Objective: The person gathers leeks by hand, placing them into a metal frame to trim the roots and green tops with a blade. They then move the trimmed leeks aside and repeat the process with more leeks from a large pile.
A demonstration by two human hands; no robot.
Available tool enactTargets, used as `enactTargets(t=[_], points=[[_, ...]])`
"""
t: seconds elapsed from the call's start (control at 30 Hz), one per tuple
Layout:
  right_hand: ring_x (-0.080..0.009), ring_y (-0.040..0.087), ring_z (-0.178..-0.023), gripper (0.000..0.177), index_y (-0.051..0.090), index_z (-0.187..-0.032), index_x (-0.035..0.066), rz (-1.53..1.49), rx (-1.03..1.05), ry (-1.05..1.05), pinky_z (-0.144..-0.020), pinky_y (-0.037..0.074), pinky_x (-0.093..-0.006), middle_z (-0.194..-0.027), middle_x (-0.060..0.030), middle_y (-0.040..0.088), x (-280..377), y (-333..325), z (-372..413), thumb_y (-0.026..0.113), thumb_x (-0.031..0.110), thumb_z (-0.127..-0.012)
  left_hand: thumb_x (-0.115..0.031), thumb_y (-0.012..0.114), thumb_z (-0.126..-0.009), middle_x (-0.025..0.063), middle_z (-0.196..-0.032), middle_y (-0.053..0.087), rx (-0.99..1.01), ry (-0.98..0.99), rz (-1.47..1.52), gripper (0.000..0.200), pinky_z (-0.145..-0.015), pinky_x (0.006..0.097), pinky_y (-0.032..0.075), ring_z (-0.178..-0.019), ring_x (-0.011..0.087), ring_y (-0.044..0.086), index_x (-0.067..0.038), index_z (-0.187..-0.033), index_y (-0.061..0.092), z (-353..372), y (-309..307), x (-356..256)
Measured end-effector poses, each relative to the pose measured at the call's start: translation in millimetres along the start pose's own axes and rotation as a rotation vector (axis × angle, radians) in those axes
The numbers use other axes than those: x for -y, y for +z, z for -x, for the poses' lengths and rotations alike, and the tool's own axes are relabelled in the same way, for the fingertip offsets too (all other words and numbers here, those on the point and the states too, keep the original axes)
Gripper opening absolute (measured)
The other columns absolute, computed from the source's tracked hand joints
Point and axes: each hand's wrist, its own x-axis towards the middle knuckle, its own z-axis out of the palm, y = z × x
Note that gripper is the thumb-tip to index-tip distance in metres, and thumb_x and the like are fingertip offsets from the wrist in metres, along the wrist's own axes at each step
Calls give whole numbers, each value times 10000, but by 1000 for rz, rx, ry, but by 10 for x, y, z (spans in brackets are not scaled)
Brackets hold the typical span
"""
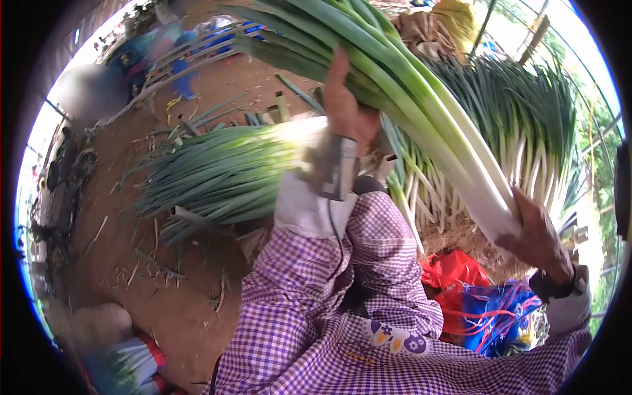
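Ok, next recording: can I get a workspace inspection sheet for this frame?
Surface: bare dirt ground, no table.
Job's things: scallion bundle, held up, tilted.
Clutter: loose leaves, red bag, blue bag.
Hands: left hand grips the green part; right hand holds the white end.
Cables: thin cable below wrist device.
Surroundings: scallion piles; another person far left.
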Motion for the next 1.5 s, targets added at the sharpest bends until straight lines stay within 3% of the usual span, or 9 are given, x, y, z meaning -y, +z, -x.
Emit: enactTargets(t=[0.23,0.37,0.53,0.83,1.0,1.03,1.2,1.37,1.5], points=[[-388,722,-882,665,519,-1315,-90,-87,95,-559,-822,560,-466,-956,-256,704,865,168,-1730,774,137,-744,-500,714,-923,64,-1331,636,-71,379,-330,583,-1078,495,456,-1232,272,579,-115,-1344,594,-56,-177,-2045],[-351,703,-942,585,544,-1296,-40,-87,84,-908,-896,547,-461,-1012,-201,699,1393,683,-2672,764,136,-784,-427,623,-994,98,-1467,565,-53,649,-504,568,-1157,513,398,-1345,290,526,-87,-1438,531,240,-431,-3038],[-355,697,-926,526,589,-1231,41,-173,239,-1110,-867,550,-466,-1030,-176,706,1878,1749,-3666,784,122,-749,-428,588,-1011,97,-1470,556,-242,729,-587,589,-1172,510,379,-1363,283,506,-95,-1485,485,724,-1063,-3426],[-369,551,-1286,926,471,-1488,52,51,910,-690,-1132,404,-437,-1345,-223,596,1067,3047,-4358,833,168,-644,-385,568,-1030,101,-1432,580,-814,531,-282,516,-1102,482,450,-1278,286,567,-65,-1433,524,1065,-3231,-2302],[-370,527,-1312,901,496,-1463,46,183,834,-549,-1151,389,-432,-1387,-201,575,100,3645,-4804,827,170,-635,-389,591,-1026,63,-1372,614,-937,378,-283,489,-1076,430,459,-1246,247,570,-86,-1406,543,818,-3589,-1540],[-358,526,-1327,912,494,-1493,120,245,862,-476,-1128,420,-447,-1431,-175,553,106,3556,-4849,808,97,-637,-384,600,-1023,61,-1378,608,-940,340,-285,487,-1070,417,460,-1248,237,566,-91,-1408,542,779,-3686,-1454],[-362,592,-1220,736,618,-1308,59,135,784,-396,-1047,462,-439,-1240,-188,653,-75,3521,-5024,774,65,-589,-344,657,-989,26,-1392,569,-1014,280,-399,509,-1047,351,455,-1242,193,553,-97,-1416,529,486,-3868,-1264],[-373,612,-1191,783,603,-1354,67,183,670,-455,-1030,482,-437,-1196,-192,678,-71,3622,-5026,766,14,-589,-360,653,-992,13,-1358,581,-1082,222,-444,487,-954,392,493,-1215,186,558,-167,-1418,520,423,-3797,-1287],[-363,544,-1284,884,517,-1433,103,219,455,-505,-1070,452,-474,-1350,-159,593,137,3472,-4801,867,112,-621,-376,617,-1026,25,-1370,597,-1143,209,-497,453,-941,454,531,-1199,222,604,-168,-1412,504,416,-3817,-1307]])
